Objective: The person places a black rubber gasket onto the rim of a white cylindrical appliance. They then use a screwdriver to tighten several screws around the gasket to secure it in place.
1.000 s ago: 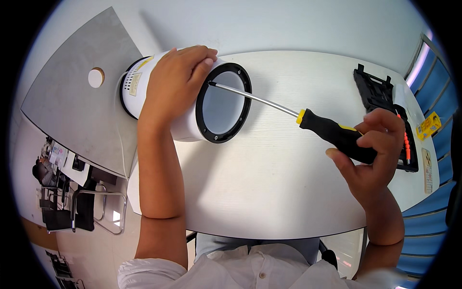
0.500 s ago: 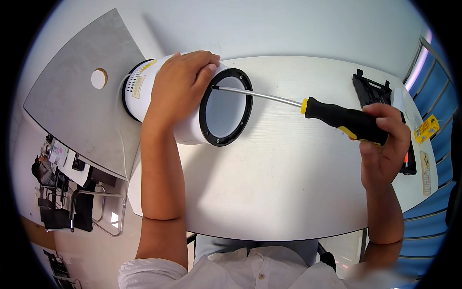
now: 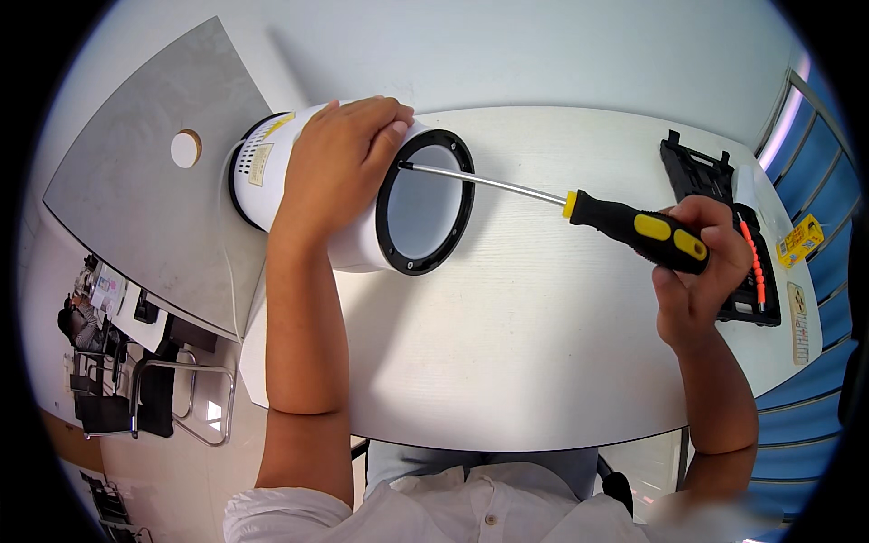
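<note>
A white cylindrical appliance (image 3: 355, 242) lies on its side at the table's far left, its black-rimmed round end (image 3: 393, 244) facing right. Over the top of its body my left hand (image 3: 348, 154) is wrapped, gripping it near that rim. My right hand (image 3: 711, 262) holds a screwdriver (image 3: 625, 222) by the end of its black and yellow handle, fingers closed round it. The long metal shaft points left, and its dark tip touches the left side of the black rim. Small screws show elsewhere round the rim; whatever is under the tip is hidden.
An open black tool case (image 3: 751, 303) holding an orange flexible shaft (image 3: 753, 262) lies at the table's right. Beside it are a yellow box (image 3: 800, 241) and a small-parts strip (image 3: 798, 324). A grey panel with a round hole (image 3: 136, 181) stands left; a cable runs down it.
The screwdriver handle has turned about its axis, bringing its yellow patches to face up. My right hand has shifted slightly left and down. My left hand and the appliance stay put.
</note>
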A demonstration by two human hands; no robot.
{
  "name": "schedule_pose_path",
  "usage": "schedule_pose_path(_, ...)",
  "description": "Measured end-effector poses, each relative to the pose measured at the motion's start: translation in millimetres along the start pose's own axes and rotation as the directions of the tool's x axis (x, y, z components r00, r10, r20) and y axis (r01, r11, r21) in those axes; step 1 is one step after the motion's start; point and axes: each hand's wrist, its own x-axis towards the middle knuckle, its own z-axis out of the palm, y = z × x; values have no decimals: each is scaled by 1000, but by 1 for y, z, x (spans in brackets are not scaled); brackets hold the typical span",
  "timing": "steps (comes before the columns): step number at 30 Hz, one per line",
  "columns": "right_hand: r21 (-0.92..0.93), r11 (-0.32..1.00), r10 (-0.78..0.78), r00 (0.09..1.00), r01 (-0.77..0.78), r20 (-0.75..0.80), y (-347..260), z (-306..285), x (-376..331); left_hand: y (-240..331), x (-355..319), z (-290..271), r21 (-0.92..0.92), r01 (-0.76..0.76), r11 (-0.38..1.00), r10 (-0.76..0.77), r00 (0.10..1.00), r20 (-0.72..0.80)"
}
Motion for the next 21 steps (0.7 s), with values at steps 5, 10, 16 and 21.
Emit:
schedule_pose_path(5,-227,971,99,989,-73,108,-15,-7,-10,0,-2,-1,4,6,1000,-6,1000,-13)
schedule_pose_path(10,-24,994,110,993,-109,35,-12,2,5,0,0,1,13,1,1000,-1,1000,-4)
schedule_pose_path(16,-78,996,-50,998,53,46,-8,-1,-1,-2,0,3,19,-25,1000,26,998,-54)
schedule_pose_path(21,-226,969,144,973,-101,183,-15,-13,-7,-2,0,3,15,-23,1000,24,998,-53)
